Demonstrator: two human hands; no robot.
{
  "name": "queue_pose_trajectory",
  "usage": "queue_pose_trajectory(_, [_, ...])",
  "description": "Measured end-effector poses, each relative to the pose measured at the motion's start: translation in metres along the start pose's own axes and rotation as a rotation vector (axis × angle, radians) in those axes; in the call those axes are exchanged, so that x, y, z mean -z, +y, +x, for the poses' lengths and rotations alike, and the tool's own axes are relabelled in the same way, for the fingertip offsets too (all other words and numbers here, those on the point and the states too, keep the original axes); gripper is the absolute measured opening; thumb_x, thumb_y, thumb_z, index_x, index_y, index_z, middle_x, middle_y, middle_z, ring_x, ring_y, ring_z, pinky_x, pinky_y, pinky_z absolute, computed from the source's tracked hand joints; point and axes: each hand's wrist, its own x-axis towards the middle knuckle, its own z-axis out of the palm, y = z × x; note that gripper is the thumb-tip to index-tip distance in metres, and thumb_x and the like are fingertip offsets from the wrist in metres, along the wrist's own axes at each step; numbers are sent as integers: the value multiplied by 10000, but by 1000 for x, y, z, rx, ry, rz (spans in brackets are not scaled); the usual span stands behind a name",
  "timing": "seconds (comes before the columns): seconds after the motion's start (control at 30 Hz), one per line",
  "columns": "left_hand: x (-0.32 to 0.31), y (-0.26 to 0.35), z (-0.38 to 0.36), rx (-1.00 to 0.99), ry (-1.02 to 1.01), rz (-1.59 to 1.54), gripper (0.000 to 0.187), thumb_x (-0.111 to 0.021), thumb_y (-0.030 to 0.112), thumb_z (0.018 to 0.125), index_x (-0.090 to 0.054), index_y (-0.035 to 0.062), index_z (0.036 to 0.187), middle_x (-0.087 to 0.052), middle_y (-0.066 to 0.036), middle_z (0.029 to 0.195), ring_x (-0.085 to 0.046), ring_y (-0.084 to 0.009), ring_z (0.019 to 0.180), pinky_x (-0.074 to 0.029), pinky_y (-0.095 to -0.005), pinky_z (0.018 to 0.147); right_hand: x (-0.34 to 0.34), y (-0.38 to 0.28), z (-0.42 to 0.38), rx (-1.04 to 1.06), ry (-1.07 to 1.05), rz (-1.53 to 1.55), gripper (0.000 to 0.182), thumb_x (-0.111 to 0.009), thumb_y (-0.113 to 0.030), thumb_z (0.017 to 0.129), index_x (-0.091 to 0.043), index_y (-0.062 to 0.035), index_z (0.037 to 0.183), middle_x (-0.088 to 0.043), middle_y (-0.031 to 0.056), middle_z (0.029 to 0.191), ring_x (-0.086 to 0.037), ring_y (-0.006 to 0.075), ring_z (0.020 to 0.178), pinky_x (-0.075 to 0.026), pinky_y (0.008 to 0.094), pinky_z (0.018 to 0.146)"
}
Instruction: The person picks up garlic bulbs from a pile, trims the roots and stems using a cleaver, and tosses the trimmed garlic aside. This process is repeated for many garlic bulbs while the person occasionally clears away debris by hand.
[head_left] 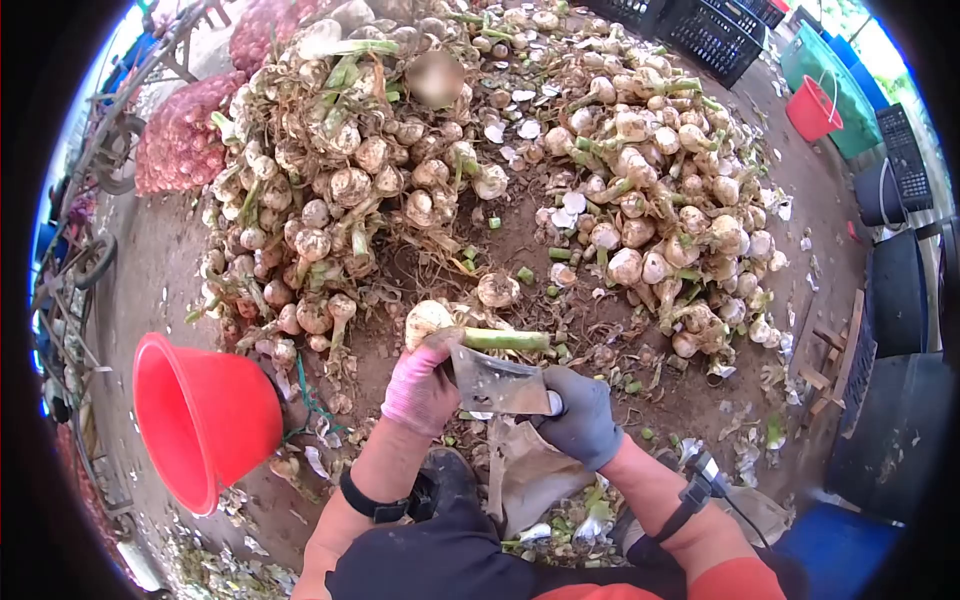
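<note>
My left hand (418, 388), in a pink and white glove, is closed around a garlic bulb (427, 324) at its neck. The thick green stalk (508, 340) points to the right. In a grey glove, my right hand (583, 416) grips the handle of a cleaver (500, 382). Its broad, dirt-specked blade spans the gap between my hands, just below the stalk, with its far end close to my left fingers. A loose garlic bulb (498, 290) lies on the dirt just beyond, among cut bits of green stalk.
A tall heap of garlic with stalks (340, 190) rises ahead on the left; a heap of bulbs (670, 190) spreads on the right. A red bucket (230, 425) lies tipped at left, near full mesh sacks (180, 140). Black crates (710, 40) and a red pail (814, 108) stand farther back.
</note>
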Motion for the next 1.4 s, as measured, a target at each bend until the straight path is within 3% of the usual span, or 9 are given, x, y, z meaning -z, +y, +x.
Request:
queue_pose_trajectory(0.07, [5,-3,2,194,49,-239,170,-563,16,901,-602,12,1067,-653,-110,1034,-646,-213,961,-550,-353,912,-4,-2,3,0,37,-2,275,-773,-189,695,-637,-90,913,-614,140,775,-636,346,705,-499,403,596])
queue_pose_trajectory(0.23, [-14,-12,-4,182,140,-274,167,-591,34,892,-597,21,1058,-654,-85,1025,-651,-216,943,-540,-388,941,-11,13,9,44,161,19,234,-755,-209,731,-631,-81,882,-623,145,756,-632,353,692,-498,412,602])
queue_pose_trajectory(0.37, [-19,1,-8,68,2,-402,165,-572,63,894,-590,-24,1033,-649,-149,1027,-656,-275,990,-578,-391,911,-5,111,-6,-675,143,-25,114,-696,-111,805,-615,-36,832,-665,151,729,-675,304,697,-527,355,654])
queue_pose_trajectory(0.43, [-18,3,7,-98,111,-309,142,-608,35,878,-592,-11,1012,-648,-133,1010,-656,-263,972,-575,-387,915,-4,87,-24,-596,210,130,70,-667,-43,800,-604,-25,826,-687,108,745,-690,213,717,-530,320,672])
queue_pose_trajectory(0.63, [-90,21,29,-116,-388,266,695,-704,19,826,-368,111,1427,-500,-109,1349,-533,-267,1211,-489,-394,1004,-25,99,-26,-619,156,383,114,-699,5,758,-604,-24,813,-681,69,774,-646,108,746,-512,279,672])
queue_pose_trajectory(0.83, [2,-21,116,-431,-84,2024,665,-766,122,740,-483,125,1341,-505,-157,1348,-479,-343,1251,-397,-381,1074,-17,88,-16,-636,168,424,176,-772,-49,760,-602,-21,796,-677,54,771,-587,78,699,-494,275,654])
queue_pose_trajectory(1.03, [-7,-16,64,-164,144,1104,715,-816,58,656,-483,36,1288,-614,-90,1105,-621,-159,924,-511,-263,849,-4,70,-16,-571,167,499,188,-781,-99,784,-611,-28,822,-670,38,767,-580,72,689,-480,259,631])
queue_pose_trajectory(1.17, [-16,-8,29,-53,9,722,729,-815,46,648,-472,10,1289,-626,-83,1103,-612,-155,996,-513,-294,883,2,59,-10,-521,29,340,188,-778,-132,799,-622,-38,844,-670,39,762,-592,69,714,-482,264,634])
queue_pose_trajectory(1.4, [-25,-1,1,-269,-127,945,657,-785,39,721,-441,27,1281,-614,-43,1054,-596,-101,955,-509,-255,825,39,-15,24,-41,-68,-27,211,-722,-130,718,-611,-86,891,-623,137,744,-632,334,690,-488,389,592])
